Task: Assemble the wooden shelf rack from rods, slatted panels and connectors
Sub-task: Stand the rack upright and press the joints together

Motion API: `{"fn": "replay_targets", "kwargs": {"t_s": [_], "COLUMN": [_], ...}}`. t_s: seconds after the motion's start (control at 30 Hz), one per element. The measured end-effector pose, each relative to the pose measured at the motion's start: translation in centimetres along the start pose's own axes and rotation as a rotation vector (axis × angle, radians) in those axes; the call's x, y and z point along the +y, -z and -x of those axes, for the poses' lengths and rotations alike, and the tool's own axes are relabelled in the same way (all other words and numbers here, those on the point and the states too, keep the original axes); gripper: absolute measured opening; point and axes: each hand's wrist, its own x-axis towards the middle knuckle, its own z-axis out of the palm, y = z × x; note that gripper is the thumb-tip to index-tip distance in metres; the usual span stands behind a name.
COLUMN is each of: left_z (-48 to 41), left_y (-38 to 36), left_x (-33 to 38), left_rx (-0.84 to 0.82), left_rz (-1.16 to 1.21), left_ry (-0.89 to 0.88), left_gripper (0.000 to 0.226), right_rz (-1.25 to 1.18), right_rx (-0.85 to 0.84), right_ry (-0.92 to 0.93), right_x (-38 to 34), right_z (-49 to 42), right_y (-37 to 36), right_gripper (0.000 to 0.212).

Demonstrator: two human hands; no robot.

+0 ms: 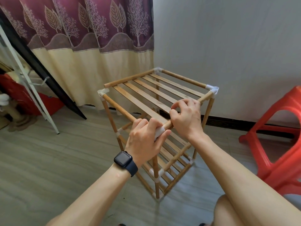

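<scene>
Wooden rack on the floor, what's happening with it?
A person is building the wooden shelf rack. Their left hand grips the white corner connector at the near top corner. Their right hand holds the rod next to it, by the top slatted panel. At the far left, the loose top rod sits outside the far-left connector, so the top isn't finished.

Left hand [145,141] gripping connector [158,132], right hand [187,117] gripping rod [167,125]
</scene>
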Motion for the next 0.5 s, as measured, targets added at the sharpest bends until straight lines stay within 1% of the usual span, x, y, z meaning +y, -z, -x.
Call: {"fn": "replay_targets", "kwargs": {"t_s": [0.13,0.2,0.23,0.33,0.4,0.43,0.47,0.5], "left_z": [-1.3,-2.0,-2.3,-3.3,-4.2,-4.6,-5.0,-5.2], "left_y": [1.1,1.9,2.3,3.9,5.2,5.7,6.1,6.3], "left_x": [0.4,-0.6,-1.6,-5.2,-7.6,-8.8,-9.6,-10.3], "left_rx": [-0.188,-0.222,-0.222,-0.181,-0.167,-0.192,-0.236,-0.284], "left_rz": [0.120,0.077,0.046,-0.118,-0.276,-0.317,-0.296,-0.204], "left_ry": [-0.052,-0.040,0.006,0.252,0.435,0.538,0.648,0.766], "left_gripper": [0.038,0.039,0.040,0.044,0.045,0.046,0.047,0.048], "right_rz": [-0.112,-0.020,0.052,0.224,0.250,0.266,0.292,0.325], "right_rx": [-0.005,-0.028,-0.037,-0.002,0.008,-0.013,-0.049,-0.091], "right_ry": [-0.034,-0.077,-0.098,-0.138,-0.111,-0.086,-0.055,-0.009], "right_x": [1.7,3.3,4.0,4.0,2.6,1.4,0.0,-1.2], "right_z": [-1.4,-2.5,-2.8,-2.6,-1.5,-0.9,-0.1,0.5], "right_y": [2.1,3.4,4.1,6.3,7.4,7.9,8.1,8.1], "right_gripper": [0.022,0.024,0.026,0.026,0.025,0.026,0.027,0.030]}}
